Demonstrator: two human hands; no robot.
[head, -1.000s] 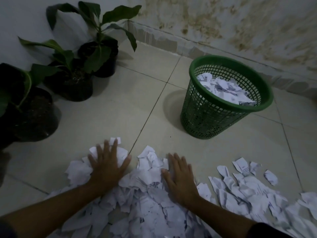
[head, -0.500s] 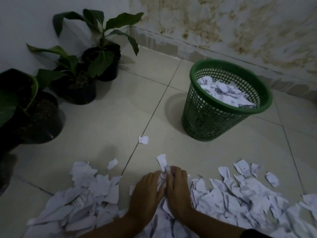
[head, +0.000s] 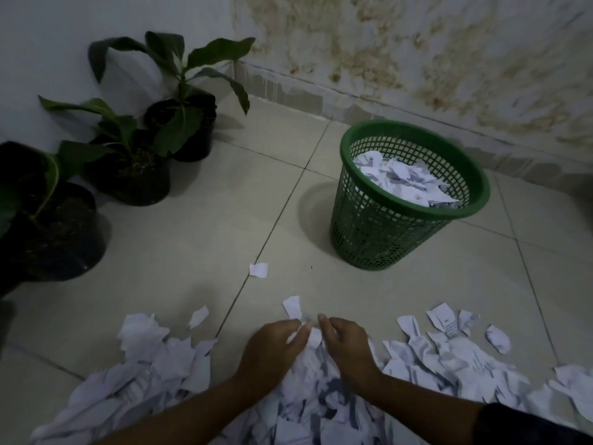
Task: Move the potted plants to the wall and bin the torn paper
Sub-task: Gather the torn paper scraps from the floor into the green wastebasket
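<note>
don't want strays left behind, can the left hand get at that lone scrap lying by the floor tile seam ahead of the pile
Probably yes. The lone scrap lies on bare floor ahead of the left hand with nothing between them, but both hands are gathering torn paper, so it would have to let go first.

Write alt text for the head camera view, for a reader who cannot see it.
Two hands, left hand and right hand, gather a clump from a pile of torn paper on a tiled floor. Beyond stands a green mesh bin part full of scraps, and three potted plants line the left wall.
</note>
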